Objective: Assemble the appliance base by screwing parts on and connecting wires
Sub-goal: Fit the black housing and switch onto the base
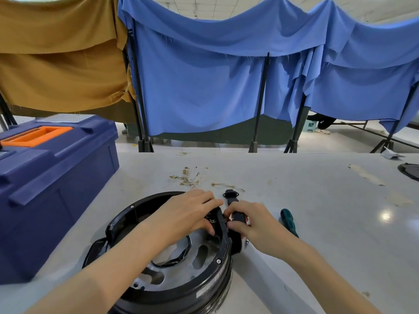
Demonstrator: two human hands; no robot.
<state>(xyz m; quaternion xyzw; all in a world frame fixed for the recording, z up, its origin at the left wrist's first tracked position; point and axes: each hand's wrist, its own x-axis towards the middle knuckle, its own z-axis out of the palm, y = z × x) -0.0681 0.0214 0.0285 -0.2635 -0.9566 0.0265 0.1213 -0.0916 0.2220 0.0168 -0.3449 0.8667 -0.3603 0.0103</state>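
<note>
Here, one appliance base (204, 288), left hand (188, 214) grip clasping rim, right hand (256, 225) grip pinching one connector (238, 215)

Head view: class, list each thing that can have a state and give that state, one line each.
base: lying flat on the table, open side up, inside exposed
left hand: fingers curled over the base's rim
right hand: grips a black part at the rim
toolbox: lid shut
screwdriver: lying on the table, untouched
wires: loose on the table, unconnected
</note>
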